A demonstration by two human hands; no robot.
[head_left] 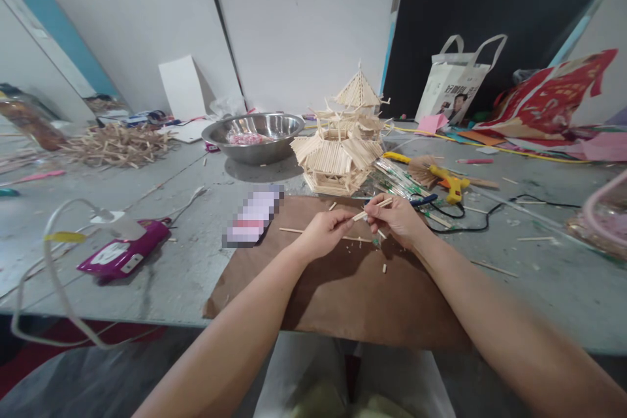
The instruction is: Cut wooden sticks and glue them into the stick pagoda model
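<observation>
Over a brown board [343, 300], my left hand [323, 233] and my right hand [398, 221] meet. Thin wooden sticks [361, 215] run between their fingertips, pinched by both hands. A further short stick end pokes out below my right fingers. Loose on the board lie a long thin stick [290, 230], partly behind my left hand, and a short cut piece [385, 268] with small crumbs around. Just beyond my hands stands a tiered pavilion model [337, 160] built of such sticks, with a pointed roof.
A phone [253, 215] with a blurred screen lies left of the model, before a metal bowl [262, 137]. A yellow glue gun [454, 184] and clear glue-stick-like packets [401, 179] lie right. Further left are a purple power strip [125, 255] and a stick heap [117, 144].
</observation>
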